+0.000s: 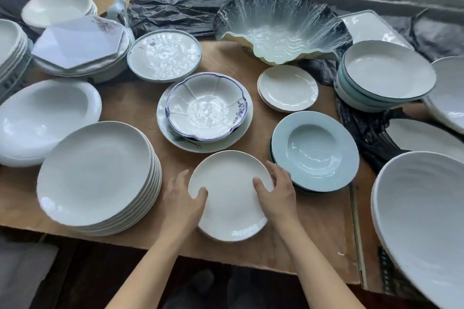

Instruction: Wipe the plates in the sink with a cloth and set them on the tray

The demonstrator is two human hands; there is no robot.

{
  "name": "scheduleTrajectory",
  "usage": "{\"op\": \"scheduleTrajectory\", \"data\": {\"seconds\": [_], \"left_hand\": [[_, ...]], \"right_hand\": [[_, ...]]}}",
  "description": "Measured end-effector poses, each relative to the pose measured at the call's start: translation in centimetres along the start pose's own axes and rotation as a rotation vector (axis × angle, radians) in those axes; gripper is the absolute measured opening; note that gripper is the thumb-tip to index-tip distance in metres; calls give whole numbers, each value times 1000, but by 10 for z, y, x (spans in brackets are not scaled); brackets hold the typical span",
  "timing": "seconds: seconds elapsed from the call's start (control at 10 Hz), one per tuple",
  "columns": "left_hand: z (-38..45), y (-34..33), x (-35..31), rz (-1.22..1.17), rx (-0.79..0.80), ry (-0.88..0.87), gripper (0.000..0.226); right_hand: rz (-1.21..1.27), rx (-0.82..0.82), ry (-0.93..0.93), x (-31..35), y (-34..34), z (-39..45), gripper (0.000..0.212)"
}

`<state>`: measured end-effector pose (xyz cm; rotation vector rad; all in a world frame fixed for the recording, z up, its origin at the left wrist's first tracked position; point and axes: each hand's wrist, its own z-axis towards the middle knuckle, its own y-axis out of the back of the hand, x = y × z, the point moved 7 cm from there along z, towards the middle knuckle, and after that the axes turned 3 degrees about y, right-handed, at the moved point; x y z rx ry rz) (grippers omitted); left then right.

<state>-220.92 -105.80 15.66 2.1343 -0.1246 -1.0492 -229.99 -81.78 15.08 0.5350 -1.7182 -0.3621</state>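
I see both hands on one white plate (231,195) near the table (313,228) front edge | left hand (184,202) grips its left rim, thumb on top | right hand (277,192) grips its right rim | plate seems tilted, perhaps lifted | plate stack (98,175) just left | blue deep plate (315,149) just right

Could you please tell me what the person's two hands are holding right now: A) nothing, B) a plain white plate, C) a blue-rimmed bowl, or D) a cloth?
B: the left hand and right hand grip opposite edges of a plain white plate over the wooden table.
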Motion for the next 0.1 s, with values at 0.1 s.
{"op": "scheduleTrajectory", "data": {"seconds": [0.1], "left_hand": [[-3, 16, -23, 23, -9, -142, 40]], "right_hand": [[79, -147, 42, 18, 11, -16, 48]]}}
